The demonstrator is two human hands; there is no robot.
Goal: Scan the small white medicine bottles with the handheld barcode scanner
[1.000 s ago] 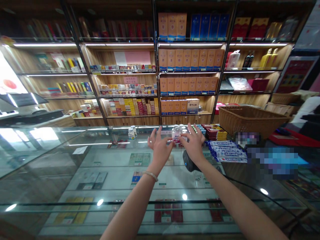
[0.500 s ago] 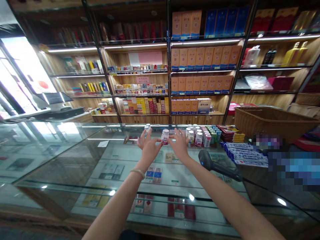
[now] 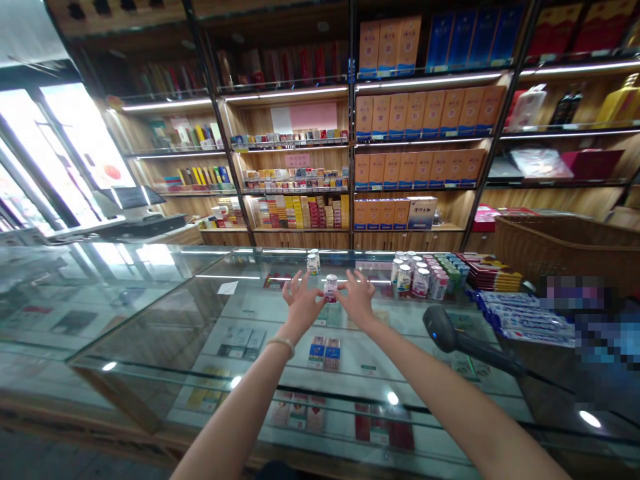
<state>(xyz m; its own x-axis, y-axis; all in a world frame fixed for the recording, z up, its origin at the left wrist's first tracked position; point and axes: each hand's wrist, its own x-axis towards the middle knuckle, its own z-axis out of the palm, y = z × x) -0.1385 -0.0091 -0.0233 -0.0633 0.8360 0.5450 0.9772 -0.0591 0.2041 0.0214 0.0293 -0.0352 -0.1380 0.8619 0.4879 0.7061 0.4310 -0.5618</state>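
A small clear jar (image 3: pixel 331 289) with a pale lid and a pink-purple label stands upright on or just above the glass counter. My left hand (image 3: pixel 304 301) pinches its left side between thumb and index finger, the other fingers spread. From the right, my right hand (image 3: pixel 357 298) grips the same jar in a like pinch. Just behind my left hand is a pair of similar jars (image 3: pixel 313 263). A group of jars (image 3: pixel 421 283) with pink and yellow labels is to the right of my right hand.
Right of my arms lies a black barcode scanner (image 3: pixel 443 328). Blue-and-white packets (image 3: pixel 523 317), stacked red-and-yellow packs (image 3: pixel 490 272) and a brown basket (image 3: pixel 565 243) are at the right. A white paper slip (image 3: pixel 228 288) lies at left. Boxed goods fill the shelves behind.
The view has turned a little to the left. Both hands have shifted the jar leftward over the counter and slightly closer to me, keeping their pinch on it.
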